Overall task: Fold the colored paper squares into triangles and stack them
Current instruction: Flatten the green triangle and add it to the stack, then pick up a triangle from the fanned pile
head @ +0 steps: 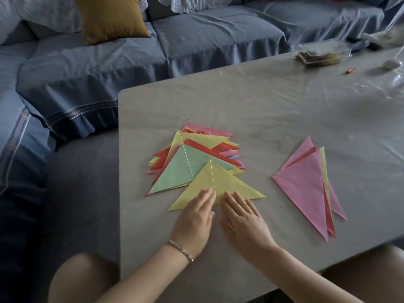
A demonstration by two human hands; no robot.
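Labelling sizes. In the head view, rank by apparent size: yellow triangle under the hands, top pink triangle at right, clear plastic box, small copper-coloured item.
Largest, look alike, unranked: yellow triangle and pink triangle.
Next: clear plastic box, though farther away.
Smallest: copper-coloured item.

Person's body, worn items.
We record bare forearms [140, 278], bare knees [83, 278], and a thin pale beaded bracelet [181, 250] at the left hand's [194, 217] wrist.

The left stack [192, 158] and right stack [306, 189] lie apart on the table [262, 106].
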